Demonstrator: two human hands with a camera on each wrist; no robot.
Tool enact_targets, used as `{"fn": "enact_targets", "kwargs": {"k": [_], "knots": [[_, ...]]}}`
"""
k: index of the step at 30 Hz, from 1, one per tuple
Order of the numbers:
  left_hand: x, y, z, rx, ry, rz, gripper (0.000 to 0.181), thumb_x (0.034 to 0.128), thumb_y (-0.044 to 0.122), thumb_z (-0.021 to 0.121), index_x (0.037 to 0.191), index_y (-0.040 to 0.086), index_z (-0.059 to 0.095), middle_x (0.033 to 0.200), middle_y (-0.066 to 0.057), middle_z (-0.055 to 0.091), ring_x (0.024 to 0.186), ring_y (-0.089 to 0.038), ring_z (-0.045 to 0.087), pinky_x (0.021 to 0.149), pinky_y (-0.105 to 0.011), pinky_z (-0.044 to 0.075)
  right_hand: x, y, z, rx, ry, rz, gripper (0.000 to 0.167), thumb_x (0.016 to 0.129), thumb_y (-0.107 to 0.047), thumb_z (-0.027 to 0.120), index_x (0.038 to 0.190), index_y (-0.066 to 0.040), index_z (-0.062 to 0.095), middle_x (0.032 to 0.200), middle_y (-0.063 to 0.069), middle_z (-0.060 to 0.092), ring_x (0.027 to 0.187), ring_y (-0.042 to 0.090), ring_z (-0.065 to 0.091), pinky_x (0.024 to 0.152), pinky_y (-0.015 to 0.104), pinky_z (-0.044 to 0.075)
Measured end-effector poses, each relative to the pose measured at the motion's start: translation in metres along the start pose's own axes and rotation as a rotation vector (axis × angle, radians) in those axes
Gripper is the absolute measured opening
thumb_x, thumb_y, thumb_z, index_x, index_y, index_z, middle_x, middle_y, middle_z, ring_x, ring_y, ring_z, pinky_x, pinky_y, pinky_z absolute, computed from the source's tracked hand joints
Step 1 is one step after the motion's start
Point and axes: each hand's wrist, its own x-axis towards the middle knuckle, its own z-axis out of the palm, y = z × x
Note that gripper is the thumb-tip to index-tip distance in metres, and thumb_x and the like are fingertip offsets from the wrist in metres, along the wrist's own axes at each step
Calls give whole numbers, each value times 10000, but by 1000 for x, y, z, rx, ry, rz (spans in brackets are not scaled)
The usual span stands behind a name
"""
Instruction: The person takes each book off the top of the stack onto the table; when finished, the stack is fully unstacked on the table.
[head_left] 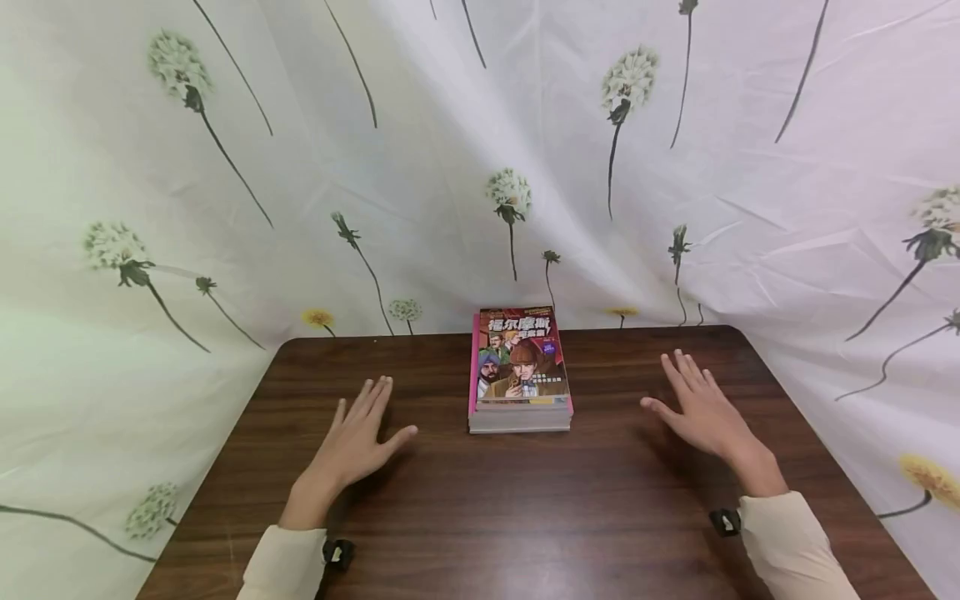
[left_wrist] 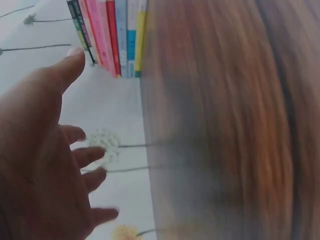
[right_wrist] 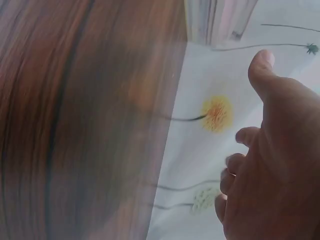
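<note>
A stack of books (head_left: pixel 521 367) lies at the table's back edge, with an illustrated comic-style cover on top and a pink-edged book under it. To its left, the left hand (head_left: pixel 352 446) is spread with the thumb pointing toward the stack, holding nothing. On the other side the right hand (head_left: pixel 705 412) is likewise spread and holds nothing. Neither hand touches the books. In the left wrist view, several coloured spines (left_wrist: pixel 112 37) show beyond the left hand (left_wrist: pixel 45 145). Pale page edges (right_wrist: pixel 220 20) appear above the right hand (right_wrist: pixel 280 150) in the right wrist view.
The dark wood-grain table (head_left: pixel 525 517) has rounded back corners. A white cloth (head_left: pixel 442 167) printed with dandelions hangs behind it and along both sides. Each wrist wears a small black device, the left one (head_left: pixel 339 554) and the right one (head_left: pixel 725 522), beside light sleeves.
</note>
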Motion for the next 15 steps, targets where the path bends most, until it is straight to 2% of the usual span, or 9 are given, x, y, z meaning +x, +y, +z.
{"fn": "enact_targets", "kwargs": {"k": [3, 6, 9, 13, 15], "knots": [[2, 11, 1, -64, 4, 4, 962, 1042, 638, 565, 1690, 14, 224, 1752, -216, 257, 1621, -432, 252, 1288, -685, 228, 5, -10, 1, 63, -25, 17, 947, 1068, -646, 498, 1700, -17, 180, 1743, 290, 207, 1599, 520, 227, 1272, 698, 231], [7, 23, 4, -145, 3, -10, 876, 1066, 566, 577, 1680, 20, 273, 1719, -245, 323, 1580, -453, 336, 1257, -660, 323, 13, -22, 1, 121, -30, 37, 895, 1071, -663, 466, 1690, -50, 264, 1680, 274, 380, 1498, 534, 423, 1171, 733, 372], [13, 35, 10, -240, 27, 0, 766, 1087, 480, 588, 1655, 24, 351, 1686, -244, 393, 1554, -446, 391, 1242, -645, 363, 22, -34, 2, 173, -14, 18, 811, 1081, -635, 477, 1649, -65, 380, 1568, 271, 540, 1355, 507, 592, 1064, 712, 485], [20, 47, 23, -355, 38, 37, 684, 1101, 425, 584, 1625, 18, 414, 1665, -217, 439, 1549, -422, 412, 1255, -616, 362, 36, -47, 6, 287, 4, -32, 652, 1097, -532, 537, 1539, -53, 544, 1443, 235, 664, 1274, 429, 678, 1030, 638, 547], [21, 52, 30, -412, 29, 36, 677, 1101, 401, 591, 1632, 24, 403, 1677, -203, 426, 1560, -415, 395, 1268, -610, 344, 42, -56, 8, 391, -7, -34, 586, 1103, -471, 563, 1495, -37, 584, 1384, 225, 705, 1245, 411, 704, 1025, 607, 571]]}}
